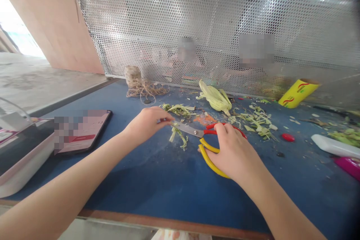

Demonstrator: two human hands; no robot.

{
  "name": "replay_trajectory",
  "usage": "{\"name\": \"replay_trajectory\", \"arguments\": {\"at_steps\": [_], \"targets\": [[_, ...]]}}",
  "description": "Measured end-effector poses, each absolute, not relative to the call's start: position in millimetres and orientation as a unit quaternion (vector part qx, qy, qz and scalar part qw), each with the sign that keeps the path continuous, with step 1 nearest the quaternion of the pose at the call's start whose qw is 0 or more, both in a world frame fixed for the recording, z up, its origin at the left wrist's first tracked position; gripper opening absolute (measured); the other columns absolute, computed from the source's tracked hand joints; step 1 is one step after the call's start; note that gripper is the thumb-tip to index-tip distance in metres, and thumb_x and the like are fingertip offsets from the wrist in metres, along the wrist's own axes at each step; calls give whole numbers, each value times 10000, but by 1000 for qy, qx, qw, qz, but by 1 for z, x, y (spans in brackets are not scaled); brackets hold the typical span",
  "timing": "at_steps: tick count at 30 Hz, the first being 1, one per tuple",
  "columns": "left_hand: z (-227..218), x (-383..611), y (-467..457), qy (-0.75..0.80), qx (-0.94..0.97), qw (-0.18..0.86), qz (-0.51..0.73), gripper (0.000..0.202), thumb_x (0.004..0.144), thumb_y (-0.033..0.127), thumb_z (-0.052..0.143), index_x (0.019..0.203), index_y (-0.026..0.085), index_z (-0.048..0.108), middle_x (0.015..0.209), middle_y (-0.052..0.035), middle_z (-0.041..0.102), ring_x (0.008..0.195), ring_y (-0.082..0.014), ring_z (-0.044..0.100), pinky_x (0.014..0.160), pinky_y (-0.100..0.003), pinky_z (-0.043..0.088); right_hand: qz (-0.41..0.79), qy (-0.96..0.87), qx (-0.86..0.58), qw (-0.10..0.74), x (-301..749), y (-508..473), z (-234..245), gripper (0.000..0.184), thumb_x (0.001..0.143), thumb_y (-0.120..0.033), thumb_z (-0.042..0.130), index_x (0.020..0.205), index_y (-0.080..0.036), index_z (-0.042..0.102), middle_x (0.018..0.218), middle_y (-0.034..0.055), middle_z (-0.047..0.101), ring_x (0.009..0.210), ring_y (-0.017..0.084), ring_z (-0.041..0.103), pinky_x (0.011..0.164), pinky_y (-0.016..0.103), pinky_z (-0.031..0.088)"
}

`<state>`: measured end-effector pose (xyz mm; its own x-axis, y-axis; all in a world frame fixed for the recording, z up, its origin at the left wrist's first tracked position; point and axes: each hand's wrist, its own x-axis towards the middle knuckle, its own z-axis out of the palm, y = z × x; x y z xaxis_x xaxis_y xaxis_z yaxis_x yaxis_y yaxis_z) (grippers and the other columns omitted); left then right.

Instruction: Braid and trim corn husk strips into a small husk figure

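Observation:
My right hand (pixel 233 150) grips a pair of scissors (pixel 208 159) with one red and one yellow handle. Their blades point left toward my left hand (pixel 152 122), which has its fingers pinched together over a thin pale-green vegetable strip. Below the blades, cut green shreds (pixel 177 135) hang or lie near the fingertips; whether they touch the table cannot be told. Just beyond my hands lies a pile of shreds (pixel 180 110). A pale-green leafy piece like a corn husk (pixel 215 97) rests farther back, with more shreds (pixel 261 123) to its right.
A perforated metal screen (pixel 168 18) closes off the blue table's (pixel 157 187) back, with people behind it. Twine (pixel 146 88) lies at the back left, a tablet-like device (pixel 87 131) and white tray (pixel 30 168) at left. Rightward are a yellow roll (pixel 298 93) and white-handled tool (pixel 334 146).

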<state>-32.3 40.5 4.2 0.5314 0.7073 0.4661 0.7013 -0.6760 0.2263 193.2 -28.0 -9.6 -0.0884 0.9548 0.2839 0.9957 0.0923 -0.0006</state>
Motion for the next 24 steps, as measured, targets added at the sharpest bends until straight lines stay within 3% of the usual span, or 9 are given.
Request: {"name": "replay_trajectory", "arguments": {"at_steps": [24], "targets": [[2, -30, 36, 316, 905, 50, 281, 202, 817, 167, 480, 777, 177, 678, 775, -50, 670, 780, -157, 589, 736, -279, 478, -89, -738, -661, 103, 190, -30, -8, 327, 668, -433, 599, 865, -202, 476, 839, 44, 546, 763, 225, 593, 539, 269, 392]]}}
